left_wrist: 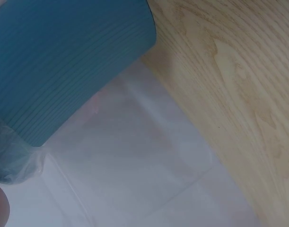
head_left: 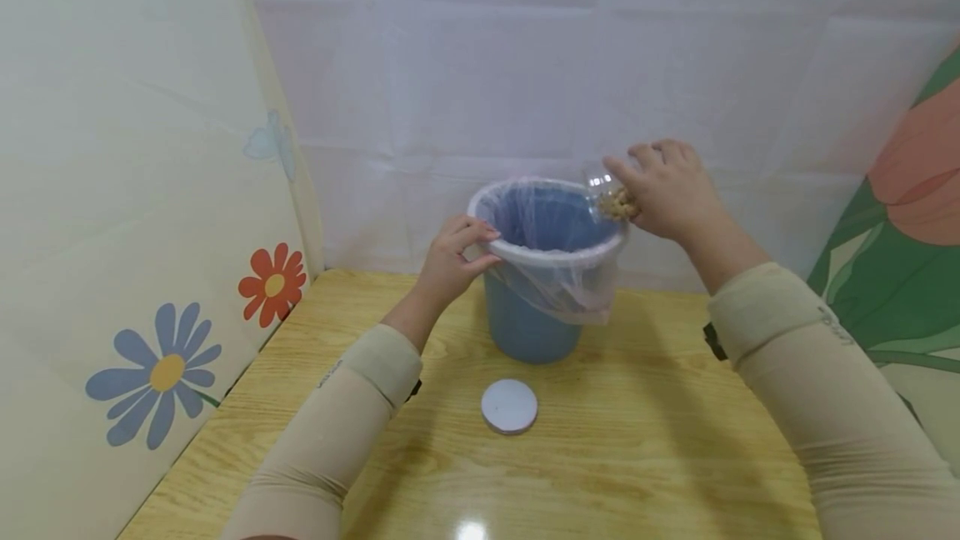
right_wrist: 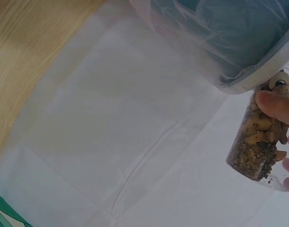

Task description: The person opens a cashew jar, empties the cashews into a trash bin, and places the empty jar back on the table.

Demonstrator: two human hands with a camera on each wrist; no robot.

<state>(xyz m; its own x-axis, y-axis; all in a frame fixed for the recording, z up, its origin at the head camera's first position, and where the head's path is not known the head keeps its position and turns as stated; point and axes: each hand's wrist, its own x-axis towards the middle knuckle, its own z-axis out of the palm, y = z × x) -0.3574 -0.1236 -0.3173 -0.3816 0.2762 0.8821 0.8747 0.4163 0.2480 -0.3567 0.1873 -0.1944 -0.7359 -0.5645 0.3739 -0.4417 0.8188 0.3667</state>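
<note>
A blue trash bin (head_left: 532, 332) with a white rim stands on the table, lined with a thin, clear pinkish bag (head_left: 577, 294) folded over its edge. My left hand (head_left: 448, 261) grips the left side of the rim, thumb below and fingers on top. In my right hand (head_left: 675, 194) is a clear jar (head_left: 597, 184), tilted toward the bin's mouth at the right of the rim. Tan chunks and dark crumbs (right_wrist: 253, 149) show inside the jar in the right wrist view. Only a fingertip of the left hand appears in the left wrist view.
A round white lid (head_left: 509, 406) lies on the wood-grain table (head_left: 615, 448) in front of the bin. A pale cloth backdrop (head_left: 487, 82) hangs close behind it. Panels printed with flowers stand at the left and right.
</note>
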